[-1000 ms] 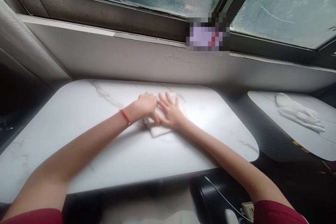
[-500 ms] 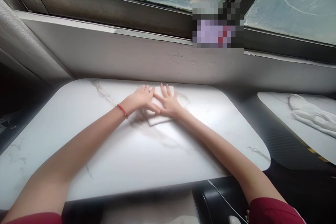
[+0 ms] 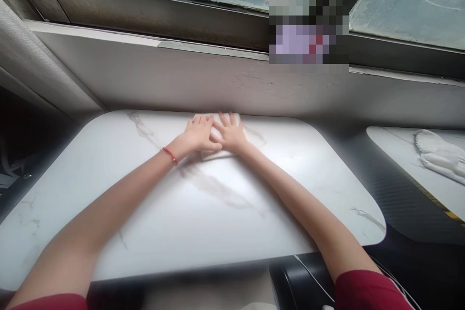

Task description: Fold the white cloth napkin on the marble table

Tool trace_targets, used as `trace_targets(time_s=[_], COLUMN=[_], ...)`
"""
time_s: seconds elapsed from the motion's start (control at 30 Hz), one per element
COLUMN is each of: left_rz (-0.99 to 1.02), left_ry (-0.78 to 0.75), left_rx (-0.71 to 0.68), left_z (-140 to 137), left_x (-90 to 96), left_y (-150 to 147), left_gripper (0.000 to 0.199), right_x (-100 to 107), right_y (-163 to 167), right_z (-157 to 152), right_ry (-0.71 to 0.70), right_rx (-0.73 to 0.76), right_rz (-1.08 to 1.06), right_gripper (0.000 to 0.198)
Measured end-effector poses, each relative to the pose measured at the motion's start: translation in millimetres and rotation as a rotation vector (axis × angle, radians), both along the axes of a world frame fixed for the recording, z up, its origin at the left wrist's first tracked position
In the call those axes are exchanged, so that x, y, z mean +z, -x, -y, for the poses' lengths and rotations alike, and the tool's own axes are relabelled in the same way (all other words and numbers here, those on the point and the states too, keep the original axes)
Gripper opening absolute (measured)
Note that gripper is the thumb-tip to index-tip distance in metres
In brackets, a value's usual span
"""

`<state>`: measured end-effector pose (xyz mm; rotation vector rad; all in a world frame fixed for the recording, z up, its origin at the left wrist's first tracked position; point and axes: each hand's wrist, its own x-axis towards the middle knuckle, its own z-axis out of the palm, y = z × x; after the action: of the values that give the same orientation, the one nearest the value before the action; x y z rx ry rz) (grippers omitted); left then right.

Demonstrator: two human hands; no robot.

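Observation:
A folded white cloth [image 3: 218, 156] lies flat on the white marble-patterned table [image 3: 174, 232], close to its far edge by the wall. My left hand [image 3: 200, 134] rests on the cloth's left part with its fingers stretched out; a red bracelet circles that wrist. My right hand [image 3: 231, 133] presses on the right part, fingers spread, their tips near the cloth's far edge. The two hands touch or nearly touch at the middle and cover most of the cloth.
A wall [image 3: 174, 82] with a window frame [image 3: 160, 19] above it borders the table's far side. To the right, a second marble-patterned table [image 3: 395, 143] carries a crumpled white cloth [image 3: 443, 155]. A thin white cable [image 3: 314, 276] hangs below the near edge.
Both hands have slid the cloth a little away from me, so its far edge now lies at the table's far edge. The view has shifted slightly.

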<state>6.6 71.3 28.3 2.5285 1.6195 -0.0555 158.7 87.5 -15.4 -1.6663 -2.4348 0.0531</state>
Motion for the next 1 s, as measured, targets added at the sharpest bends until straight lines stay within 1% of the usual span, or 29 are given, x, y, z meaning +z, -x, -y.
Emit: trace_targets(time_s=[0.13,0.27,0.43,0.53,0.63,0.73,0.8,0.9,1.0], left_rz=[0.035,0.030,0.014,-0.013,-0.040,-0.083,-0.112,-0.160,-0.245], left_ry=[-0.092,-0.165,-0.202,-0.215,-0.236,-0.237,-0.225,-0.220,-0.222], left_rx=[0.045,0.035,-0.010,-0.002,-0.019,-0.061,-0.083,-0.116,-0.109], left_z=[-1,-3,2,13,28,50,74,124,187], left_x=[-15.7,-24.8,-21.1,-16.9,-14.1,-10.6,-7.9,-6.4,-11.4], left_y=[-3,-2,1,1,3,8,12,17,21], left_gripper=[0.090,0.084,0.081,0.074,0.069,0.068,0.069,0.068,0.068], right_x=[-3,-2,4,6,7,6,5,2,-1], right_y=[5,7,8,9,9,11,14,20,24], right_z=[-12,-14,-8,0,13,38,64,116,174], right_ry=[-0.062,-0.075,-0.055,-0.049,-0.064,-0.082,-0.082,-0.064,-0.058], right_rx=[-0.083,-0.098,-0.103,-0.105,-0.094,-0.090,-0.093,-0.080,0.014], right_rz=[-0.003,-0.001,0.019,0.010,-0.008,-0.015,-0.022,-0.036,-0.041], right_gripper=[0.064,0.064,0.064,0.065,0.065,0.064,0.065,0.067,0.070])
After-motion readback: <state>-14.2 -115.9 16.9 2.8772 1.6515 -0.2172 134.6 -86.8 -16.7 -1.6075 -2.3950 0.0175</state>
